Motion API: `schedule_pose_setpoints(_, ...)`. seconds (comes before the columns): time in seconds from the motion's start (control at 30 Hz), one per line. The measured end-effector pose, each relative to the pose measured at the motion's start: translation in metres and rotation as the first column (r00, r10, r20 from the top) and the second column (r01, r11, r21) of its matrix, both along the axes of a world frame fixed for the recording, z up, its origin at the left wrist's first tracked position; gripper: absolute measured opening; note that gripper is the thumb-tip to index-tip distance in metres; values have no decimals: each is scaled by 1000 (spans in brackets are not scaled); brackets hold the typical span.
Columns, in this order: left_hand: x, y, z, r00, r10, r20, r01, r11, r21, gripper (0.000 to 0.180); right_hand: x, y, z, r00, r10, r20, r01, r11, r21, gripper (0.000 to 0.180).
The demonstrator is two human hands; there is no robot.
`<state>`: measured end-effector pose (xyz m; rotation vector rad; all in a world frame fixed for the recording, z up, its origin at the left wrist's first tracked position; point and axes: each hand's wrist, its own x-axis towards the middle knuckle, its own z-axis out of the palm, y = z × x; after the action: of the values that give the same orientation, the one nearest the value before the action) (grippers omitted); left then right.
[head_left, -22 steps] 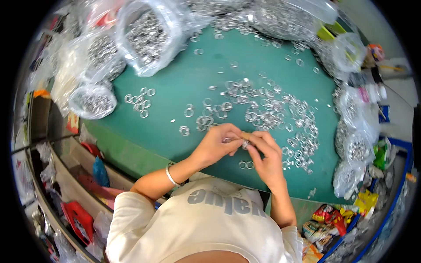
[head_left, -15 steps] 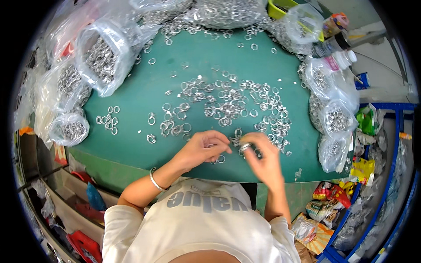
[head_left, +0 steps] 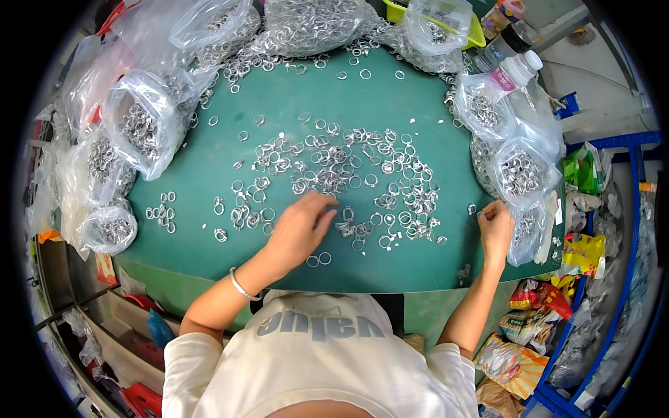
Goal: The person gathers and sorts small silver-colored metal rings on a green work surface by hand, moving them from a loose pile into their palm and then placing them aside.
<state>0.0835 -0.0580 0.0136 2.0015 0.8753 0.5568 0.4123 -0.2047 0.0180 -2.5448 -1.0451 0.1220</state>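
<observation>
"Silver rings (head_left: pixel 334 177): where do they lie?"

"Strewn over the green table (head_left: pixel 411 272), thickest just beyond the left hand (head_left: pixel 301 226) and in the space between the two hands."

"And that clear bag (head_left: pixel 535 245)?"

"Just beside the right hand (head_left: pixel 497 233), with more rings inside."

"How are the hands?"

"Left one's half curled, thumb apart from forefinger, near the heap. Right one's fingertips are bunched together. Can't tell from here whether either grips anything. One loose ring (head_left: pixel 472 208) lies just left of the right fingertips."
</observation>
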Motion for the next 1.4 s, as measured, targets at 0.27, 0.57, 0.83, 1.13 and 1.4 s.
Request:
schedule_pose_setpoints(0.27, 76, -3, -9, 968, -245, -62, 252, 944, 211, 17, -1, -11, -3, 1000, -5, -6, 5, 1000, 2, 15)
schedule_pose_setpoints(0.57, 108, -1, -25, 914, -314, -255, 388, 860, 331, 12, -80, 54, 8, 899, 437, 36, -429, 858, 284, 32)
schedule_pose_setpoints(0.83, 62, 14, 1, 959, -206, -193, 239, 957, 167, 11, -76, 51, -3, 954, 295, 60, -299, 904, 307, 22)
schedule_pose_setpoints(1.13, 49, 20, -7, 963, -101, -251, 167, 951, 258, 11, -78, 58, 3, 963, 263, -64, -231, 923, 307, 20)
schedule_pose_setpoints(1.4, 65, 13, -7, 970, -174, -169, 213, 944, 250, 20, -34, -9, 4, 984, -14, 180, 4, 998, 58, 36)
